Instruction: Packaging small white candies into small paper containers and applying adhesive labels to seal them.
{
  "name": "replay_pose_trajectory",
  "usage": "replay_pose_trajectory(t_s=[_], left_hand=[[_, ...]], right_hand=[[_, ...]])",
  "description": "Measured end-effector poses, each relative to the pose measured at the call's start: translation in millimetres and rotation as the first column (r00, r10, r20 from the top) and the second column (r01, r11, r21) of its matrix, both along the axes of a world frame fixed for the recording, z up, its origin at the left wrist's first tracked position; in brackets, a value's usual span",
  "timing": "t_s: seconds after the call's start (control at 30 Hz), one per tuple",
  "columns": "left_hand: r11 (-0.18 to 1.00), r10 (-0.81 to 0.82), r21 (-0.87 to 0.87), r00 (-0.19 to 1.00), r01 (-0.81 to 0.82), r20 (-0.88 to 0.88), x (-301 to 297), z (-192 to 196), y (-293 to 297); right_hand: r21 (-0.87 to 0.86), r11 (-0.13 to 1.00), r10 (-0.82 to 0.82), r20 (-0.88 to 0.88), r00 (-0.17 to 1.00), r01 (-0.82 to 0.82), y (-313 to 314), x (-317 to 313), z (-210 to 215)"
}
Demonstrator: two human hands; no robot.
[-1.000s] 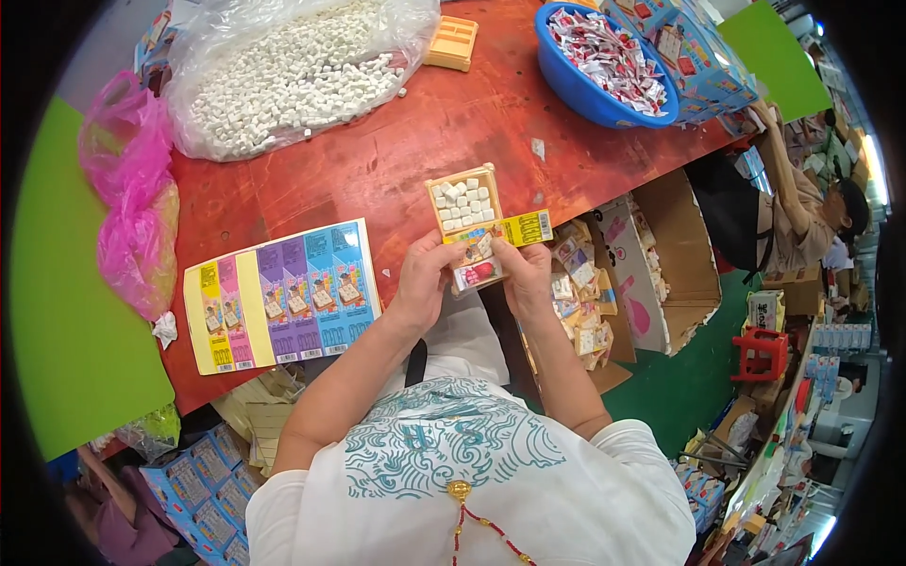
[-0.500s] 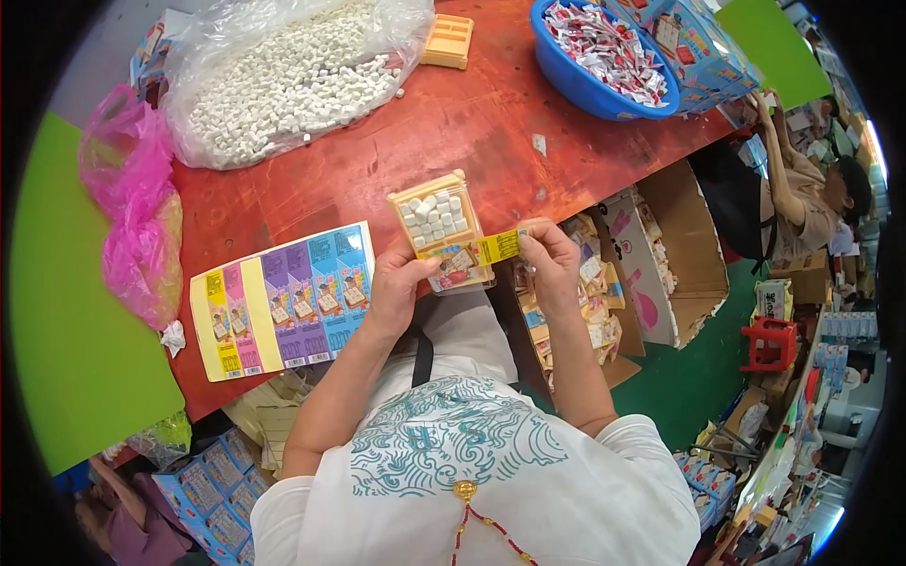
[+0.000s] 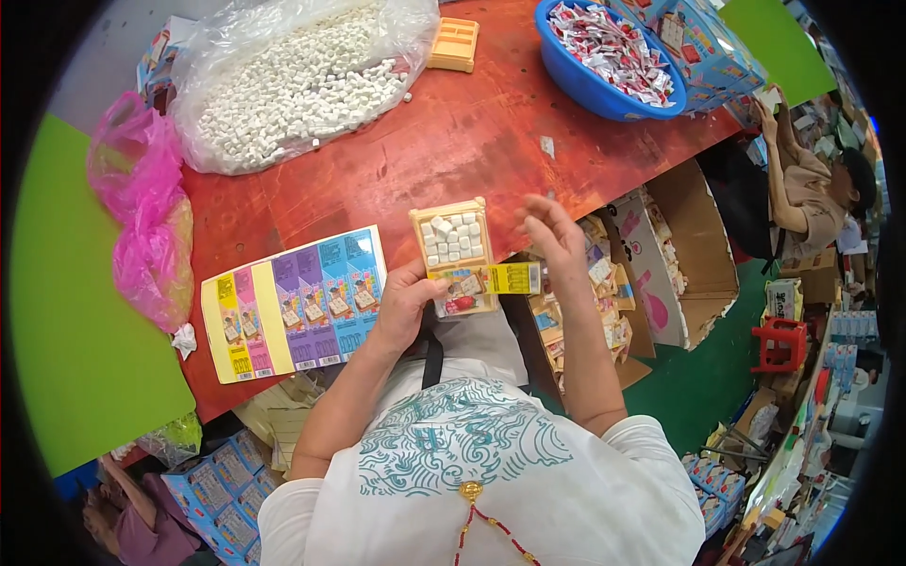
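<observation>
The left hand (image 3: pixel 404 304) was closed around the lower part of a small orange plastic tray (image 3: pixel 456 247), thumb and fingers gripping it above the near edge of the red wooden table (image 3: pixel 396 170); the tray's gridded upper section was filled with small white cubes, too tightly packed to count surely, and its lower section was covered by a colourful printed label. One yellow sticker strip (image 3: pixel 511 278) stuck out sideways from the tray's right edge. The right hand (image 3: pixel 554 238) hovered just beside that strip with its fingers spread and loosely curled, holding nothing. On the table to the left lay one printed sheet of labels (image 3: pixel 297 302), banded in yellow, pink, purple and blue, flat and well apart from the tray. Farther back sat one large clear plastic bag of white cubes (image 3: pixel 293 80), with a second, empty orange tray (image 3: pixel 454 43) just beside its right end. One blue basin (image 3: pixel 590 90) heaped with small red-and-white wrapped packets stood at the far right of the table. One pink plastic bag (image 3: pixel 142 217) slumped over the table's left edge. Below the table on the right stood an open cardboard box (image 3: pixel 684 255), and another person (image 3: pixel 807 184) was at the far right.
</observation>
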State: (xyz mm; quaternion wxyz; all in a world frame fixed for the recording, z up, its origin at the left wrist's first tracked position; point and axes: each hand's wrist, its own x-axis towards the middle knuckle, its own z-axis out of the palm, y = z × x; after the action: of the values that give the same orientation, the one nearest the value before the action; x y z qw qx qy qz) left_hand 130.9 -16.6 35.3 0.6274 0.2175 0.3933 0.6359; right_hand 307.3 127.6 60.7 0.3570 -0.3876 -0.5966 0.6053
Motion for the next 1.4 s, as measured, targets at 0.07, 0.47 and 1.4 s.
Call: replay_pose_trajectory(t_s=[0.07,0.47,1.4], left_hand=[[0.999,-0.030,-0.018,1.000,0.030,-0.009,1,-1,-4],[0.991,-0.094,-0.092,0.996,0.093,-0.010,9,-12,-14],[0.994,0.095,-0.056,0.992,-0.091,0.078,7,-1,-14]], right_hand=[[0.000,0.994,0.106,0.017,0.994,-0.106,6,3,9],[-0.106,0.890,0.454,0.121,0.883,-0.443,4,-17,0],[-0.095,0.958,0.278,0.059,0.959,-0.272,-23,35,-2]])
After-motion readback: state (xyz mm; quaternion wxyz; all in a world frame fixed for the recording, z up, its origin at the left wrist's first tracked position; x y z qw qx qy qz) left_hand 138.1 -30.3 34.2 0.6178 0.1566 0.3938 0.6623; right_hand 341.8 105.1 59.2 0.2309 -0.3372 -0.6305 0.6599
